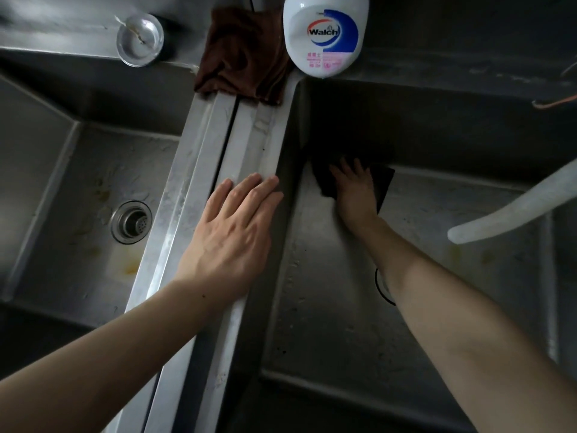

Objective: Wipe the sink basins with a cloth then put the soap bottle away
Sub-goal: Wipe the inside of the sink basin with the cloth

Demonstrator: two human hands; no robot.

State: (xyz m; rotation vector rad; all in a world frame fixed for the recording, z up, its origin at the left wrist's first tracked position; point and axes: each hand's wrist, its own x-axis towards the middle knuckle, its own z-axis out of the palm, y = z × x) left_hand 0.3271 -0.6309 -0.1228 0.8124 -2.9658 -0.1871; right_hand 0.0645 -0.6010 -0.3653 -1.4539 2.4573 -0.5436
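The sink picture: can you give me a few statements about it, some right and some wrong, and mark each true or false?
1. The right hand presses a dark cloth on the floor of the right basin. True.
2. The left hand holds the soap bottle. False: it rests flat on the divider between the basins, and the bottle stands untouched at the back edge.
3. A brown rag lies beside the bottle. True.
4. The drain strainer is in the right basin. False: it sits in the left basin.
5. A round metal lid lies at the back, left of the rag. True.
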